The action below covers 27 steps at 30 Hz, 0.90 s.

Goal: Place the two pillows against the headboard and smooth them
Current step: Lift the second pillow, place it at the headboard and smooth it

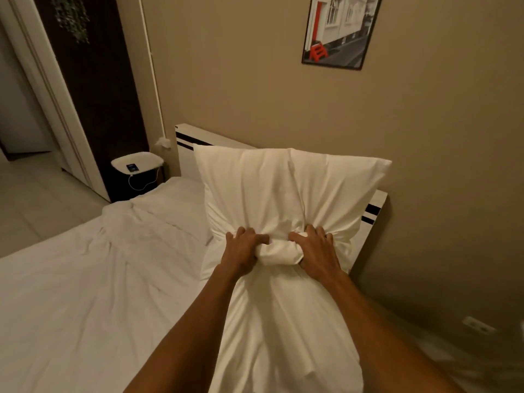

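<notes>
A large white pillow [286, 188] stands upright in front of the white headboard [187, 143] with black stripes. My left hand [243, 251] and my right hand [317, 253] both clutch a bunched fold of its fabric at the middle, pinching the pillow into a waist. Below my hands more white pillow fabric [286, 336] hangs down toward me; I cannot tell whether it is the same pillow or a second one.
The white rumpled duvet [85, 279] covers the bed to the left. A small white bedside table [137, 163] with a phone on a cable stands left of the headboard. A beige wall with a framed picture [340, 29] is behind; an open doorway lies far left.
</notes>
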Each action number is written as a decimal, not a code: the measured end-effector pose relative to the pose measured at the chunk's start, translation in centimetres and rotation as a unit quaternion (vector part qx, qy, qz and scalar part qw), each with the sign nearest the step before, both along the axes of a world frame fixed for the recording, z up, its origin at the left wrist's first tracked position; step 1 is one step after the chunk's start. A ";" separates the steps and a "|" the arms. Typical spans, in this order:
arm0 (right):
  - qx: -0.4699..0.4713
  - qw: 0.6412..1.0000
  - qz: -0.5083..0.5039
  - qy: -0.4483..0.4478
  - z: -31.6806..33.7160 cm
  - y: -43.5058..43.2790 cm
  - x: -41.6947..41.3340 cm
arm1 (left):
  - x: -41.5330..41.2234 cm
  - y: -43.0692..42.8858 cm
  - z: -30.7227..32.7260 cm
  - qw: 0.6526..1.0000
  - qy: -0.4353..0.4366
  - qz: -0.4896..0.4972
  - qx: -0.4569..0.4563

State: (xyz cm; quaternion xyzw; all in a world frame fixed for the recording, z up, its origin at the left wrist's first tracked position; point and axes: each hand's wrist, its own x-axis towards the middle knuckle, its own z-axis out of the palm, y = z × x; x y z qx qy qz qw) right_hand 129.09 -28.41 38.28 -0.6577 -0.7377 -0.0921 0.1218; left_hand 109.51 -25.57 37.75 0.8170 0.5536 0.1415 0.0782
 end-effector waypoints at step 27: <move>-0.215 0.976 0.026 0.030 -16.6 29.6 20.3 | 18.2 29.3 -19.0 0.983 -0.043 -0.065 -0.168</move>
